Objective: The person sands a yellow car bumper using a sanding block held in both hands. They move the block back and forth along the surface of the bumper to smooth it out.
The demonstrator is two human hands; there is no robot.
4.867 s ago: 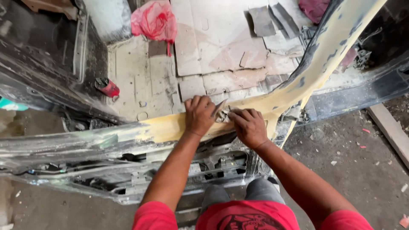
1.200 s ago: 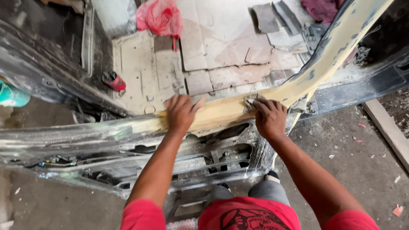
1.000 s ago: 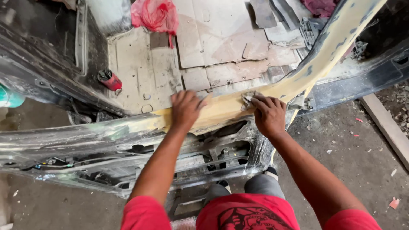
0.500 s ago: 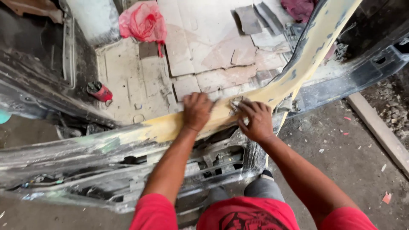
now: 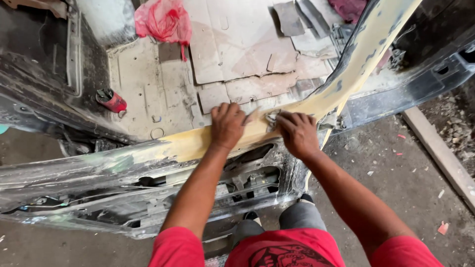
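Ground: bare concrete floor (image 5: 396, 173) scattered with grit, and a stripped vehicle floor pan (image 5: 163, 89) beyond the work.
Work piece: we stand over a car door frame (image 5: 123, 173) with a yellow filler strip (image 5: 346, 74) along its upper edge.
Left hand (image 5: 227, 123): ours lies palm down, fingers spread flat, pressing the filler strip and gripping nothing.
Right hand (image 5: 297, 132): ours is curled on the strip just beside the left; we cannot tell what it pinches.
Around: red spray can (image 5: 111, 101) on the floor pan, red plastic bag (image 5: 163, 20) farther back.
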